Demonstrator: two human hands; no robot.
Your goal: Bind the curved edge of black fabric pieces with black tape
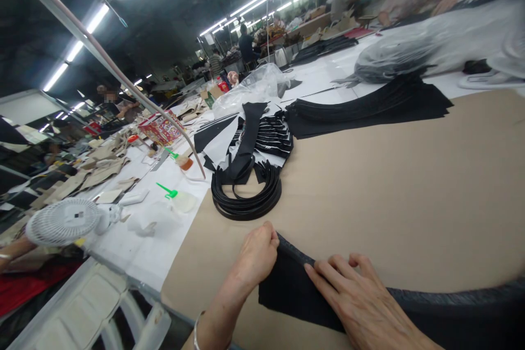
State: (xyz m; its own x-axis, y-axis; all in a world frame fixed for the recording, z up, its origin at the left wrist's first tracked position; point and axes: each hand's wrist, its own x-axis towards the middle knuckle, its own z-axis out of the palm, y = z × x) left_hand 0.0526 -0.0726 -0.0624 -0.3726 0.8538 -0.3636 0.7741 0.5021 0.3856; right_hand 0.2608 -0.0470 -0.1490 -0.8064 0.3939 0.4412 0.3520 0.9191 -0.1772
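Observation:
A long black fabric panel (295, 290) lies across the brown work surface (394, 197) in front of me, its curved upper edge showing a greyish folded strip. At the panel's left end, my left hand (258, 251) is closed, fingers pinching the top corner. My right hand (353, 290) rests flat on the panel with its fingers stretched out along the edge strip. Beyond my left hand sits a coil of thin black strips (246, 205). Behind the coil are stacked black and white cut pieces (270, 139).
A pile of curved black panels (369, 106) lies at the back. Left are green-capped squeeze bottles (182, 199), a white fan (65, 221) and a white plastic chair (82, 311). A slanting pole (123, 79) crosses the left side. Clear plastic bags (435, 38) and co-workers are farther off.

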